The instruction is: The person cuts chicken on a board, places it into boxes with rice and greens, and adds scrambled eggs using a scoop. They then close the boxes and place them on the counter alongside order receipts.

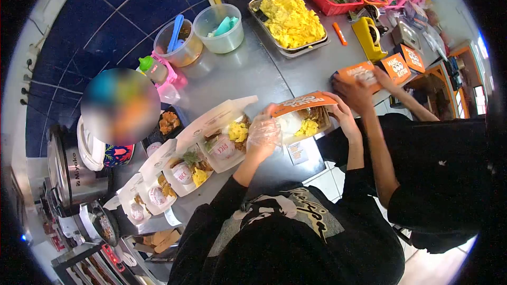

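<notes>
An orange-lidded paper meal box (299, 102) is between my two hands, its lid partly lowered over white rice and yellow scrambled egg. My left hand (264, 133), in a clear plastic glove, grips the box's left side. At its right end, my right hand (344, 117) grips the lid's edge, bare of any glove. Just left of my gloved hand sits an open meal box (224, 150) with a round paper-wrapped bundle and egg in it. Another open box (185, 171) and more like it line the counter's front edge.
At my right, a co-worker's hands (359, 92) are on a closed orange box (355, 73), with more closed boxes (396, 68) beyond. A metal tray (296, 51) of scrambled egg, a clear tub (219, 45), a yellow tape dispenser (368, 42) and a red basket (328, 4) stand behind.
</notes>
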The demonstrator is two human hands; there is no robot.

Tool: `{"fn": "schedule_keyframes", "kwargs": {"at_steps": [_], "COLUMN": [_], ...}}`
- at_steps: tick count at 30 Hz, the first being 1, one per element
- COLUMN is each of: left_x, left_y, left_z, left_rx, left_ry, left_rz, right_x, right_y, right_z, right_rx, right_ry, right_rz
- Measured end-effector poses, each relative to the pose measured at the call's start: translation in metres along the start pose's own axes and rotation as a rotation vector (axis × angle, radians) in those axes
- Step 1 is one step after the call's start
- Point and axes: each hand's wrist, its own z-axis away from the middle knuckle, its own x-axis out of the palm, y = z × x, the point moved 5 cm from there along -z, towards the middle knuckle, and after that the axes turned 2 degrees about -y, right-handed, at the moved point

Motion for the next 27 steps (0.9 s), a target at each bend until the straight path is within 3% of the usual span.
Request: {"fn": "schedule_keyframes", "kwargs": {"at_steps": [1, 2, 4, 6, 7, 9, 10, 12, 13, 14, 16, 17, 18, 20, 21, 22, 24, 25, 27], "left_x": [0.007, 0.007, 0.007, 0.012, 0.018, 0.021, 0.023, 0.017, 0.015, 0.012, 0.024, 0.036, 0.036, 0.018, 0.061, 0.077, 0.075, 0.069, 0.070], "left_y": [-0.008, -0.011, -0.015, -0.009, -0.008, -0.008, -0.009, -0.002, -0.005, -0.013, -0.022, -0.033, -0.013, 0.038, 0.002, -0.011, -0.002, -0.005, -0.002], "left_z": [-0.003, -0.005, -0.006, 0.001, 0.008, 0.011, 0.012, 0.013, 0.008, 0.005, 0.004, 0.005, 0.004, -0.002, 0.009, 0.012, 0.011, 0.012, -0.003], "left_rx": [-0.079, -0.074, -0.071, 0.008, -0.041, -0.082, -0.061, -0.024, -0.163, -0.164, -0.317, -0.556, -0.553, -0.299, -0.037, -0.040, 0.157, 0.132, 0.137], "left_ry": [-0.140, -0.150, -0.093, -0.018, -0.022, -0.028, -0.100, -0.243, -0.535, -0.536, -0.631, -0.653, -0.654, -0.391, -0.048, -0.045, 0.057, 0.199, 0.193], "left_rz": [0.044, 0.045, 0.366, 0.309, 0.253, 0.192, 0.126, -0.004, 0.070, 0.071, 1.026, 1.022, 1.022, -0.282, -0.357, -0.357, -0.374, 0.093, 0.058], "right_x": [-0.003, -0.004, -0.004, -0.005, -0.014, -0.009, -0.006, 0.000, 0.001, 0.001, 0.005, 0.009, 0.012, 0.033, 0.038, 0.045, 0.059, 0.059, 0.049], "right_y": [0.000, 0.001, 0.001, 0.006, 0.028, 0.041, 0.047, 0.053, 0.055, 0.056, 0.046, 0.037, 0.030, 0.006, 0.006, 0.005, 0.004, 0.009, 0.014], "right_z": [0.005, 0.011, 0.015, 0.013, 0.008, 0.006, 0.006, 0.007, 0.009, 0.010, 0.009, 0.008, 0.005, 0.002, 0.000, 0.001, 0.001, -0.001, -0.013], "right_rx": [0.040, 0.085, 0.108, 0.009, 0.158, 0.114, 0.078, 0.073, 0.064, 0.055, -0.057, -0.173, -0.174, -0.406, -0.414, -0.416, -0.399, -0.360, -0.380], "right_ry": [-0.018, -0.037, -0.030, -0.158, 0.008, 0.026, 0.035, 0.022, 0.041, 0.061, 0.046, 0.030, 0.032, -0.068, -0.073, -0.077, -0.011, -0.005, 0.011], "right_rz": [-0.020, -0.043, -0.086, -0.169, -0.083, 0.027, 0.141, 0.064, 0.083, 0.103, 0.282, 0.459, 0.460, 0.930, 1.017, 1.017, 1.372, 1.483, 1.494]}}
